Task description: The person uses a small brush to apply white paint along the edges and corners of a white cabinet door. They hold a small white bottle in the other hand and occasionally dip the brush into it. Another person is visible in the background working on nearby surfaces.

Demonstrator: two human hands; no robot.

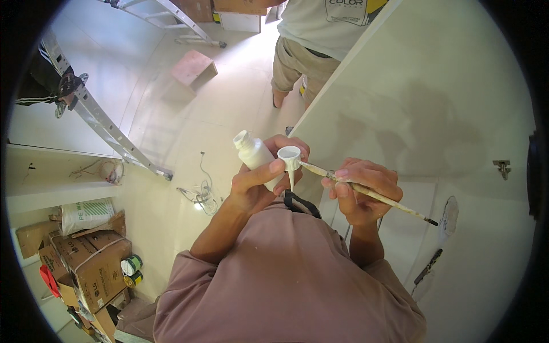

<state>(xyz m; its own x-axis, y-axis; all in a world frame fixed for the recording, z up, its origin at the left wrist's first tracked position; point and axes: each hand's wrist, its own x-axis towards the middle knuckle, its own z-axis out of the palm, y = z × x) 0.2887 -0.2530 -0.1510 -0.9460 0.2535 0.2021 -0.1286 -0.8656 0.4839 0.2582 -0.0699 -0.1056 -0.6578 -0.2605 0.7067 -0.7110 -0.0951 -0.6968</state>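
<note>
In my left hand (247,187) are a white plastic bottle (255,155) and its white nozzle cap (290,162). The bottle is tilted, with its threaded mouth uncovered. Between my thumb and fingers the cap sits with its hollow side up and its thin spout pointing down. My right hand (369,191) is closed around a thin, paint-smeared brush (394,204). The brush's left end reaches the cap's rim; whether it touches cannot be told. Its dark other end points down to the right.
A white door panel (457,103) with a metal hinge (502,168) stands close on my right. Ahead is another person (311,51). A metal ladder (108,114) leans at left. Cables (200,197) lie on the floor; cardboard boxes (94,268) are stacked lower left.
</note>
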